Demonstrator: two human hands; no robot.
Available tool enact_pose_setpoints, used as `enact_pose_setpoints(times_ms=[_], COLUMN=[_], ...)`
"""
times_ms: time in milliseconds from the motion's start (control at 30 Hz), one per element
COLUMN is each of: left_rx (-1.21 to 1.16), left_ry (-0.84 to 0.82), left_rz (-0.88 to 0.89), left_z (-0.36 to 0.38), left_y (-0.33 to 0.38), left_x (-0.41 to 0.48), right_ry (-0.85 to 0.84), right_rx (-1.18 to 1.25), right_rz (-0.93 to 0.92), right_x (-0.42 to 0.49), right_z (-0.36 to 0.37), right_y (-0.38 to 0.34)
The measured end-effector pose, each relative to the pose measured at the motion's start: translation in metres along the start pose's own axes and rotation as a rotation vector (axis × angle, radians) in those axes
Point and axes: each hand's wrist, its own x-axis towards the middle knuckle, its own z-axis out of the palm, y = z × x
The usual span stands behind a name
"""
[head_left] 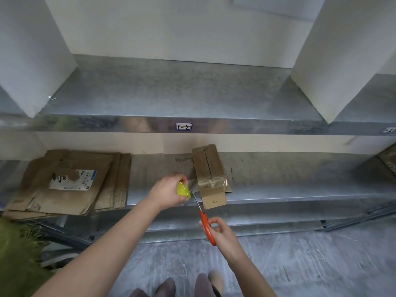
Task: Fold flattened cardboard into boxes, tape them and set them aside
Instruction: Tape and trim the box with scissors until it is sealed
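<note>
A small folded cardboard box [209, 168] lies on the lower metal shelf [278, 189], its near end past the shelf's front edge. Clear tape [211, 180] crosses its top and stretches left to a yellow tape roll [183, 190]. My left hand [166, 192] grips that roll just left of the box. My right hand [220, 229] holds orange-handled scissors [206, 226]. Their blades [196, 200] point up at the stretched tape between roll and box.
A stack of flattened cardboard [70, 183] with a white label lies at the shelf's left. The upper shelf [171, 97] carries white blocks at both sides [32, 50] [342, 56]. Another cardboard piece [389, 159] shows at the far right. Grey floor lies below.
</note>
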Motion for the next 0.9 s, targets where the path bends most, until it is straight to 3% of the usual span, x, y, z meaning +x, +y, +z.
enact_pose_setpoints(times_ms=[700,900], left_rx=[0.019,0.043], left_ry=[0.002,0.02], left_rz=[0.003,-0.003], left_z=[-0.002,-0.002], left_y=[0.004,0.007], left_x=[-0.002,-0.002], right_ry=[0.035,0.064], right_rx=[-0.006,-0.253], right_rz=[-0.038,-0.085], right_x=[0.018,0.02], right_z=[-0.003,-0.007], right_y=[0.008,0.016])
